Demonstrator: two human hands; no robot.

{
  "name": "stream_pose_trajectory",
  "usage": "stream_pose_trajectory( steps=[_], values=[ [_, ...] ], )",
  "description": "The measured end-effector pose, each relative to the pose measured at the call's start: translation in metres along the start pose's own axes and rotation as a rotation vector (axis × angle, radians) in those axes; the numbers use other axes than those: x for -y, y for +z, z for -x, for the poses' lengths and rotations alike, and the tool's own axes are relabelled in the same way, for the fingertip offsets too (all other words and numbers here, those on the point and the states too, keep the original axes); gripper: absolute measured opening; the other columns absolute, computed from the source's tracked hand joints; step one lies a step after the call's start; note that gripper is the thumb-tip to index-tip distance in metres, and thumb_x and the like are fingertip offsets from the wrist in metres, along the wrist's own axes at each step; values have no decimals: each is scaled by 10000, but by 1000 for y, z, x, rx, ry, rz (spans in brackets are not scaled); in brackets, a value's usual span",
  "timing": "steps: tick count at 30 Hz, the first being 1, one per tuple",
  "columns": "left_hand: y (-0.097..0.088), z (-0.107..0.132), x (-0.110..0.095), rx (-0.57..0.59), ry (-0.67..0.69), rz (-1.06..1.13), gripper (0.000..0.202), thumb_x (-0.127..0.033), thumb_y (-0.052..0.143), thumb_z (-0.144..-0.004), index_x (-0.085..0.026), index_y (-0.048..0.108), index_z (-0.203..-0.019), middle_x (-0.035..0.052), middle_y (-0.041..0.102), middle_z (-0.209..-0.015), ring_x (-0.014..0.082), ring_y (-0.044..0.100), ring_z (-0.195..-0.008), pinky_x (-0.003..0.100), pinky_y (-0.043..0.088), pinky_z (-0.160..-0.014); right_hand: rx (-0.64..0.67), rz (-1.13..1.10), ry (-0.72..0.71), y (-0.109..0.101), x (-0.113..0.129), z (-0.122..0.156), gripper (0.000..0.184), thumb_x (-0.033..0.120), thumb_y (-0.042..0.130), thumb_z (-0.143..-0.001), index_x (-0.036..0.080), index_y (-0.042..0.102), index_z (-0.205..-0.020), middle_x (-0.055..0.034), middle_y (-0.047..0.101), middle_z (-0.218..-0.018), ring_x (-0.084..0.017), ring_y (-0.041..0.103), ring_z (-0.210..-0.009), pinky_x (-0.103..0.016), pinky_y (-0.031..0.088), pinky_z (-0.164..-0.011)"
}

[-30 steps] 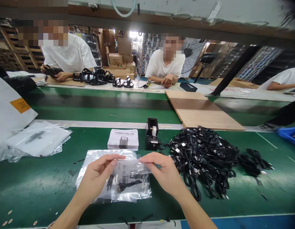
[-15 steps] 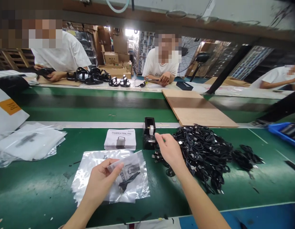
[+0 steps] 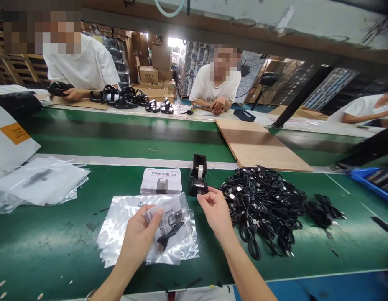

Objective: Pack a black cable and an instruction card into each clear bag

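Observation:
My left hand (image 3: 140, 234) is closed on a clear plastic bag (image 3: 178, 234) that holds a folded leaflet and a black cable, its top flap folded down under my thumb. The bag rests over a stack of empty clear bags (image 3: 118, 217) on the green belt. My right hand (image 3: 214, 209) is pinched at the front of a black tape dispenser (image 3: 197, 179), fingers closed on something I cannot make out, likely the tape end. A stack of white leaflets (image 3: 162, 180) lies just behind the bags.
A big heap of black cables (image 3: 266, 205) lies right of the dispenser. Filled bags (image 3: 40, 184) pile at the left. A wooden board (image 3: 259, 144) spans the conveyor behind. Other people sit across the line. A blue bin (image 3: 374, 177) stands far right.
My right hand let go of the bag, reached to the tape dispenser, and now pinches at its front edge, drawn slightly back. My left hand keeps the bag's folded flap held.

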State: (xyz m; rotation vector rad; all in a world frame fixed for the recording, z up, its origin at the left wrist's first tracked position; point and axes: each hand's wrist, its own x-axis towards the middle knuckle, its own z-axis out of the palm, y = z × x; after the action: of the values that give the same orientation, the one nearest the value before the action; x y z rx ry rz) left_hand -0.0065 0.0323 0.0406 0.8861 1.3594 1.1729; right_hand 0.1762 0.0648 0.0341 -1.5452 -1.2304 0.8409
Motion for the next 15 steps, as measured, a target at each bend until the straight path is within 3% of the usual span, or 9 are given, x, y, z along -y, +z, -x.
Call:
stream_pose_trajectory(
  steps=[4,8,10,15],
  values=[
    [-1,3,-3,23,19,-46,316,-469,633,-695,-177,535,-764,-39,591,-554,141,573,-540,227,456,-519,-10,23,-52,1,13,27,224,364,546,-768,192,552,-626,-59,487,-875,-188,521,-763,-325,427,-696],
    [2,12,-5,-1,39,-75,283,-453,634,-698,-188,540,-735,-71,528,-506,91,481,-458,175,394,-438,321,-136,93,18,30,53,276,408,516,-789,184,522,-630,39,423,-558,-110,395,-502,-228,322,-472],
    [5,18,-6,-27,49,-97,274,-440,644,-688,-184,550,-725,-79,497,-488,74,434,-431,158,355,-408,384,-128,162,29,33,56,310,424,526,-775,179,509,-586,51,407,-493,-98,361,-463,-222,281,-445],
    [4,29,-12,-81,46,-121,282,-448,649,-672,-184,552,-689,-76,493,-484,80,436,-432,165,354,-415,363,369,95,39,27,52,511,594,522,-717,200,440,-402,15,482,-412,-126,431,-437,-246,254,-443]
  ],
)
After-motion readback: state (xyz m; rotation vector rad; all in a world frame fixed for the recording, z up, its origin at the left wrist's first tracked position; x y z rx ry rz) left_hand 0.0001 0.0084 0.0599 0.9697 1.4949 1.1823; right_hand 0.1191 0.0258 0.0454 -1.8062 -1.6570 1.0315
